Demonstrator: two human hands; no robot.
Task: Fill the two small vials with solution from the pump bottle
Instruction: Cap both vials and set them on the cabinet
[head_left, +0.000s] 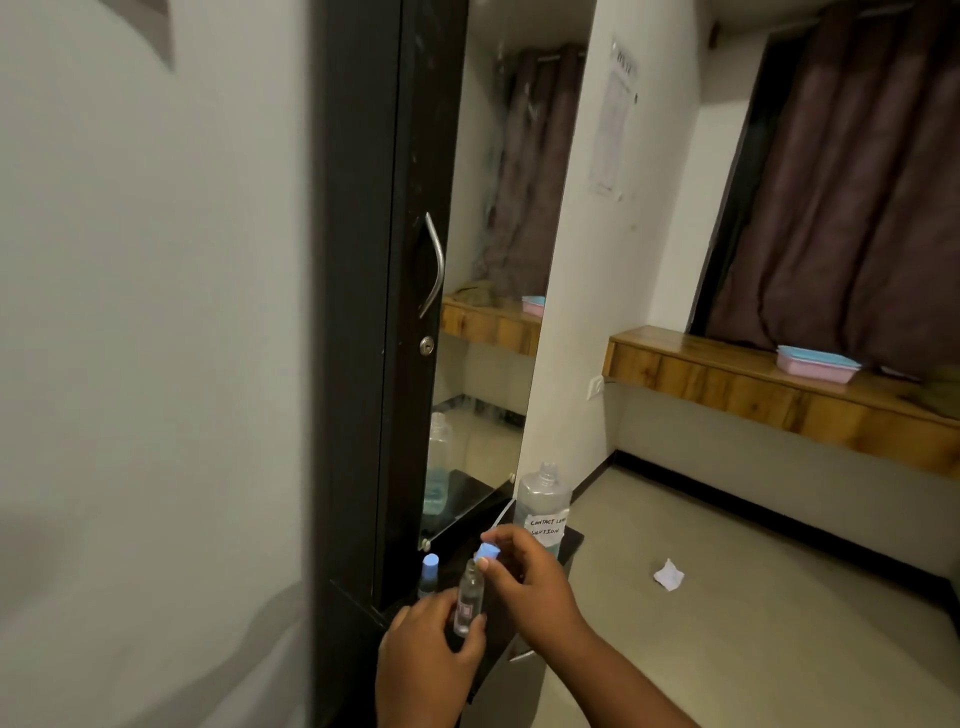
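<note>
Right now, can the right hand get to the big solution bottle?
Probably yes, but not freely. The solution bottle stands just behind the right hand with nothing between them. That hand pinches the blue cap, so it would have to set it down first. The left hand holds the open vial.

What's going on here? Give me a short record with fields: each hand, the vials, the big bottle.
left hand: grips an open clear vial, upright
right hand: pinches a blue cap just above that vial's mouth
second vial: stands capped on the black shelf, beside the mirror
big bottle: labelled contact lens solution, on the shelf, no pump on top
</note>
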